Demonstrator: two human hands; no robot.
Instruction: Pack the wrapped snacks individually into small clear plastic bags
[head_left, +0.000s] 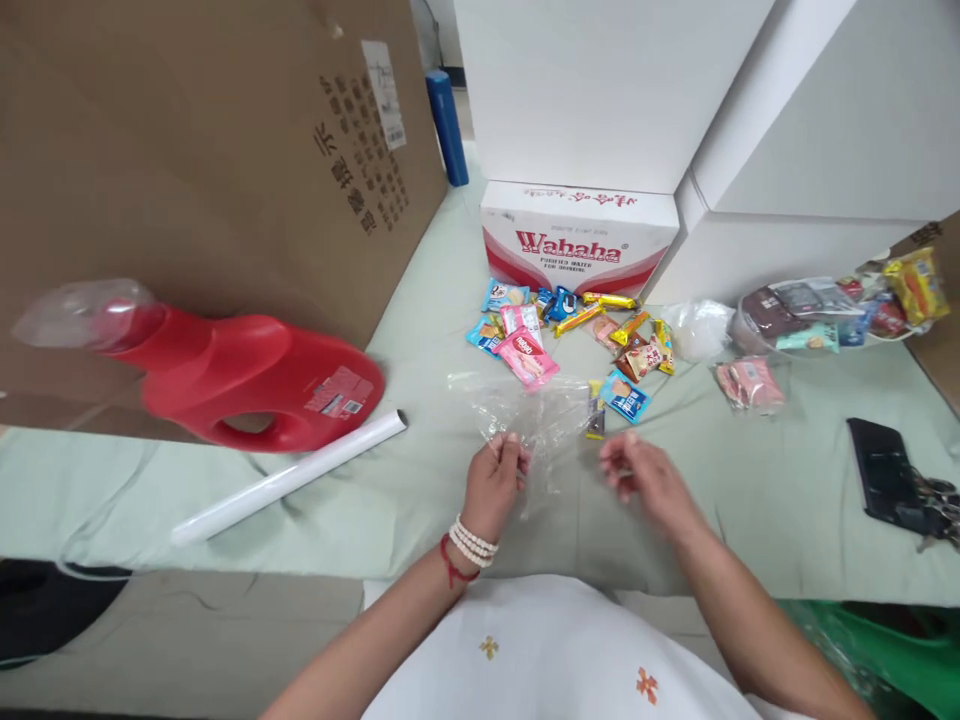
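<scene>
Bag, pinched in the left hand, spreads ahead and rightward of it; the right hand, loosely curled and empty, hovers beside the bag.

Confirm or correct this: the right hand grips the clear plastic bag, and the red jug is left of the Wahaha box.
Wrong hand: the head view shows the left hand gripping the clear plastic bag. The red jug is indeed left of the Wahaha box.

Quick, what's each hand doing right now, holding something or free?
Left hand: closed, gripping a clear plastic bag.
Right hand: open, fingers loosely curled, nothing visible in it, just short of a blue packet.
</scene>
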